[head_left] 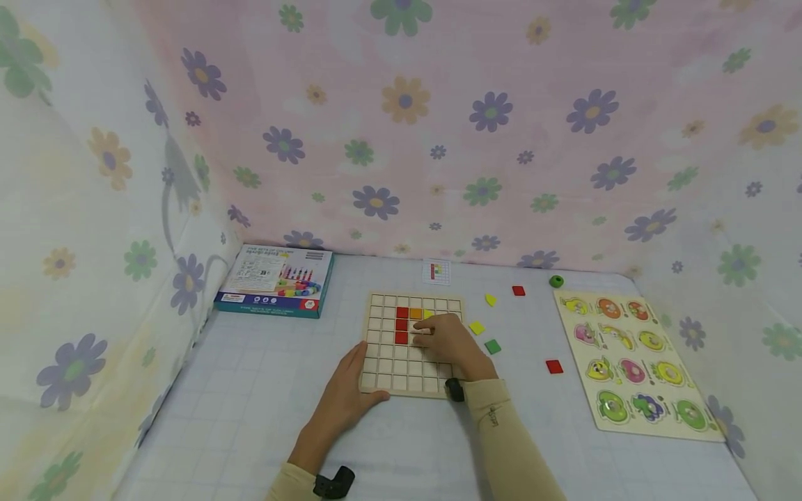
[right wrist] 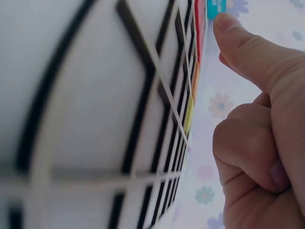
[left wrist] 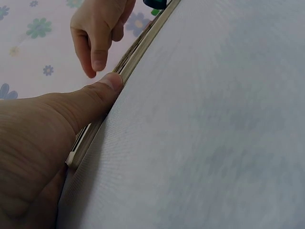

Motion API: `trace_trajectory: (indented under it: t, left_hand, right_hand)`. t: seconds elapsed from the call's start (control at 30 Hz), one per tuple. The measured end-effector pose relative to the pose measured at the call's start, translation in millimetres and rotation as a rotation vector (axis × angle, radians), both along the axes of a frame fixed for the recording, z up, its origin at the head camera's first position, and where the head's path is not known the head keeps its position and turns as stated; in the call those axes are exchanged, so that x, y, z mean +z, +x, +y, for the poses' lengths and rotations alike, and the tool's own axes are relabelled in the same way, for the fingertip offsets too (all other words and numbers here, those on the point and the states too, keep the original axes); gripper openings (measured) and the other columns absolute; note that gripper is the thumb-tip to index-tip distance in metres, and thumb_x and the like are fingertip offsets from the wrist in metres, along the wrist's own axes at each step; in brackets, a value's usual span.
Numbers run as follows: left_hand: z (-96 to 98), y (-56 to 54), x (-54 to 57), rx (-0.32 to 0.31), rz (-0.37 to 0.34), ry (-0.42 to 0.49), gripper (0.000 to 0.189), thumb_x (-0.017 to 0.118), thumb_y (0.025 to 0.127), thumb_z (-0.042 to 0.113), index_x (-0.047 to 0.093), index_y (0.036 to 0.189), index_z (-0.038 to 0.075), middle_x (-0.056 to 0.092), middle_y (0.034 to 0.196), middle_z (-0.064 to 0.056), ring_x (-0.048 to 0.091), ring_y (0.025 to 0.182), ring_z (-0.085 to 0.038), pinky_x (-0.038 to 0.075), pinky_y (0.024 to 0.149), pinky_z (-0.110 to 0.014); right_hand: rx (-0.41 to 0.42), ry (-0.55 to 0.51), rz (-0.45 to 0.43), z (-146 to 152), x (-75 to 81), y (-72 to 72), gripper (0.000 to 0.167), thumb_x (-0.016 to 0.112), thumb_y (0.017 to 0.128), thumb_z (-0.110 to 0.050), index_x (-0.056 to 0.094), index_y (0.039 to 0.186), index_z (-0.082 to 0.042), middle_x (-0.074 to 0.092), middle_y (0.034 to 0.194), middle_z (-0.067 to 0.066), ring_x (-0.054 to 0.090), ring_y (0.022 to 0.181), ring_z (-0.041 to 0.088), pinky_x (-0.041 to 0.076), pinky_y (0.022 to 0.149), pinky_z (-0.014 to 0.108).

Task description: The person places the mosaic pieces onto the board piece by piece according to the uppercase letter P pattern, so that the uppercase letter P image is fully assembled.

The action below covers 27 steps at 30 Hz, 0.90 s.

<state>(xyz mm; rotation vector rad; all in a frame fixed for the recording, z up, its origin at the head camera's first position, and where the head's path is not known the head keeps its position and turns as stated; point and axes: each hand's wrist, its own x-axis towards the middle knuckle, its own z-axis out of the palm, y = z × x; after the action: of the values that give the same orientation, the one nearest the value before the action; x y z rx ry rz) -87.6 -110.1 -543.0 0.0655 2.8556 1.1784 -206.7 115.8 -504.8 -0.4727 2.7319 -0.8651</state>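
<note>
A wooden grid board (head_left: 392, 382) lies flat on the table. Red tiles (head_left: 402, 325) stand in a column of three on it, with an orange tile (head_left: 416, 314) and a yellow tile (head_left: 429, 314) beside the top one. My left hand (head_left: 343, 390) braces the board's near left corner, fingers along the left side and the thumb against the near edge. Over the board's middle is my right hand (head_left: 447, 339), thumb and index finger reaching forward and slightly apart, other fingers bent. Nothing shows between the right fingertips in the right wrist view.
Loose yellow (head_left: 477, 328), green (head_left: 492, 346) and red (head_left: 554, 367) tiles lie right of the board. A pattern card (head_left: 436, 272) is behind it. A boxed bead set (head_left: 276, 282) sits back left, a fruit puzzle board (head_left: 633, 362) at right, near a green bead (head_left: 556, 281).
</note>
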Motion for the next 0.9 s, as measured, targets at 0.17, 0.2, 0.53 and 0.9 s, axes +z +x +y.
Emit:
trace_trajectory:
  t: [0.17, 0.2, 0.53, 0.9]
  left_hand:
    - [0.7, -0.3, -3.4, 0.005, -0.015, -0.001, 0.113, 0.087, 0.077, 0.047, 0.024, 0.163, 0.009, 0.031, 0.166, -0.013, 0.034, 0.153, -0.033, 0.039, 0.121, -0.049]
    - [0.8, -0.3, -3.9, 0.006, -0.016, 0.001, 0.113, 0.087, 0.077, 0.047, 0.024, 0.163, 0.009, 0.031, 0.166, -0.013, 0.033, 0.153, -0.033, 0.039, 0.121, -0.049]
    - [-0.4, -1.0, -2.7, -0.002, -0.002, -0.001, 0.113, 0.087, 0.077, 0.046, 0.024, 0.162, 0.007, 0.032, 0.166, -0.014, 0.034, 0.152, -0.034, 0.038, 0.122, -0.049]
    - [-0.4, -0.7, -5.1, 0.001, -0.002, -0.021, 0.114, 0.088, 0.076, 0.047, 0.024, 0.163, 0.009, 0.032, 0.166, -0.012, 0.034, 0.153, -0.032, 0.038, 0.122, -0.048]
  right_hand:
    - [-0.048, 0.011, 0.018, 16.8, 4.8, 3.9, 0.032, 0.078, 0.091, -0.03, 0.078, 0.119, -0.016, 0.076, 0.113, 0.004, 0.058, 0.084, 0.014, 0.055, 0.078, 0.034]
    - [-0.063, 0.006, 0.015, 20.8, 5.8, 5.5, 0.032, 0.078, 0.091, -0.03, 0.078, 0.12, -0.016, 0.076, 0.115, 0.005, 0.058, 0.086, 0.016, 0.056, 0.078, 0.035]
    - [-0.229, -0.004, 0.032, 77.0, 3.9, 22.7, 0.036, 0.079, 0.09, -0.032, 0.077, 0.122, -0.017, 0.075, 0.112, 0.008, 0.061, 0.093, 0.022, 0.054, 0.079, 0.038]
    - [-0.426, 0.015, 0.058, 144.5, -4.8, 58.0, 0.046, 0.079, 0.089, -0.038, 0.073, 0.129, -0.016, 0.041, 0.071, 0.0, 0.041, 0.07, 0.016, 0.029, 0.054, 0.026]
